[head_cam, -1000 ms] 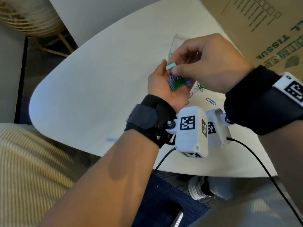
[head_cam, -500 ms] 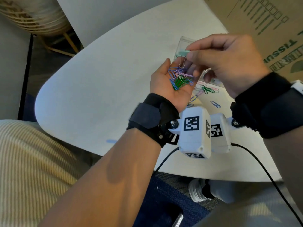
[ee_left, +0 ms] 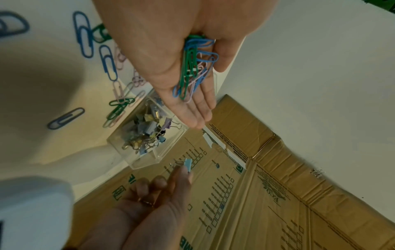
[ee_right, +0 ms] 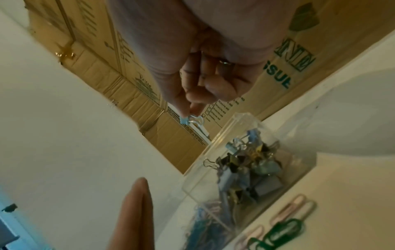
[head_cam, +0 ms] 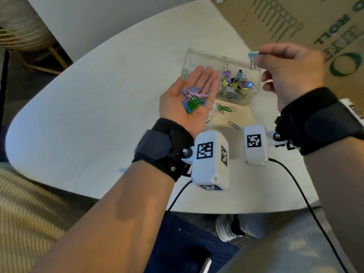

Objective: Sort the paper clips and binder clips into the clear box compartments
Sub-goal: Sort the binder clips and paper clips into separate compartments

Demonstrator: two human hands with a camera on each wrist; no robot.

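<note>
While above the clear box (head_cam: 220,58) rim, right hand (head_cam: 291,73) pinching blue binder clip (head_cam: 253,54); left hand (head_cam: 189,97) flat, cradling paper clips (head_cam: 194,100).

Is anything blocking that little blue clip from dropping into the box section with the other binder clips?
Nothing visible does. The right hand pinches the blue binder clip above the clear box, whose binder-clip compartment is open-topped. The left hand sits to the side.

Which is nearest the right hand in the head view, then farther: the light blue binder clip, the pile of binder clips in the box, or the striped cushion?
1. light blue binder clip, pinched in the right hand.
2. pile of binder clips, in the clear box, just leftward.
3. striped cushion, far lower left.
</note>
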